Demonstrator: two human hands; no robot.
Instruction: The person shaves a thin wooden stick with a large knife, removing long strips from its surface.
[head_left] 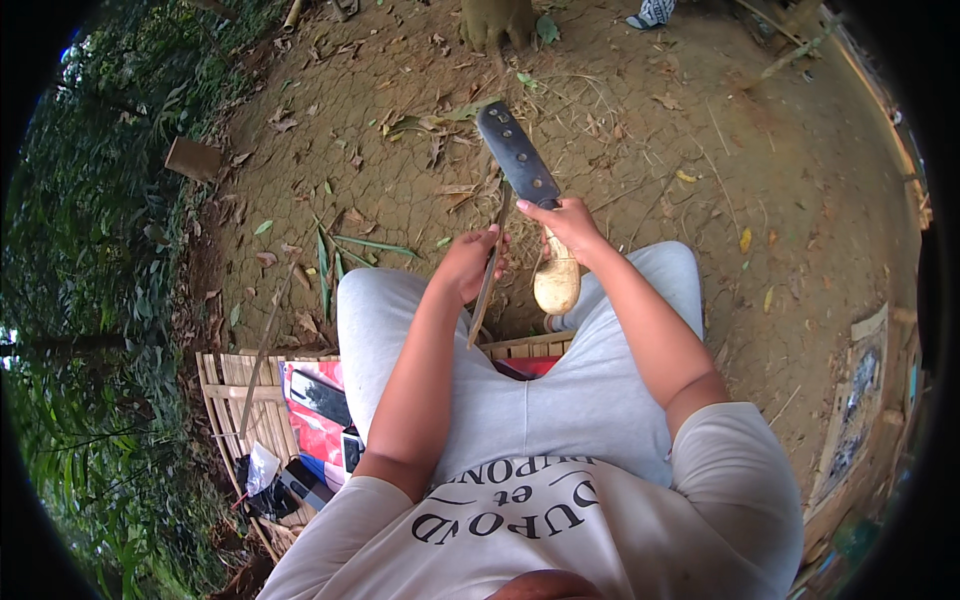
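My right hand (570,226) is closed round the upper handle of a broad knife, close to where the blade starts. The knife's dark, square-ended blade (518,150) points away from me and slightly left, with several round marks along it. Its pale, bulbous wooden handle (557,285) hangs toward me between my knees. My left hand (470,264) grips a thin brown strip of wood or bamboo (486,290). The strip stands steeply, its upper end beside the blade near my right hand; whether the two touch I cannot tell.
I sit on a slatted bamboo bench (235,372). To my left on it lie a phone (320,397), a red cloth (305,430) and a dark bag (262,492). Ahead are a tree trunk (497,22), green leaf strips (325,265), a wooden block (193,158) and another person's shoe (643,20).
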